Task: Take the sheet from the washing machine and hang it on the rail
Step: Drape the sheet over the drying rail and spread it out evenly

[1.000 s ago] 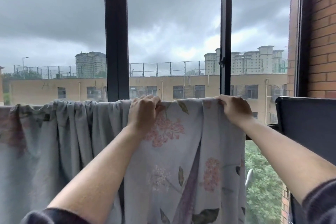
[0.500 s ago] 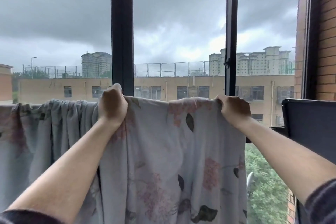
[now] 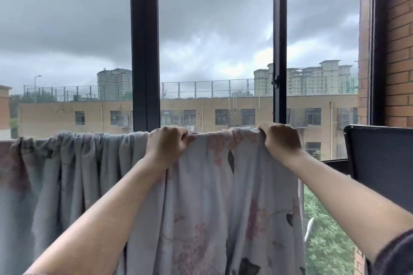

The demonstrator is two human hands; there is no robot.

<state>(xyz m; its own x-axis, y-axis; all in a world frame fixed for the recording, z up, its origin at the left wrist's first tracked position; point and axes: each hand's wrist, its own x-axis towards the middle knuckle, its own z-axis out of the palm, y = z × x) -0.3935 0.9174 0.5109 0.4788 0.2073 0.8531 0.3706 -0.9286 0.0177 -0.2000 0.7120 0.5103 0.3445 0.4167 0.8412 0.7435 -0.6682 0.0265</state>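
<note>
While the left hand (image 3: 166, 144) and right hand (image 3: 280, 140) each pinch its top fold at mid-frame, the sheet (image 3: 223, 196) drapes over the rail hidden beneath. Bunched unevenly toward the left, it could slip off if released too soon.

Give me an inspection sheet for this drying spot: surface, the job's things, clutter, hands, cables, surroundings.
Surface: no table or floor in view; the rail is hidden under the fabric.
Job's things: floral sheet draped over the rail, bunched in folds on the left, smoother between the hands; washing machine not in view.
Clutter: dark panel at the right edge, beside the sheet.
Hands: left hand and right hand each grip the sheet's top fold, fingers curled.
Cables: nothing seen.
Surroundings: dark window frame, brick wall on the right, tan building and grey clouds outside.
</note>
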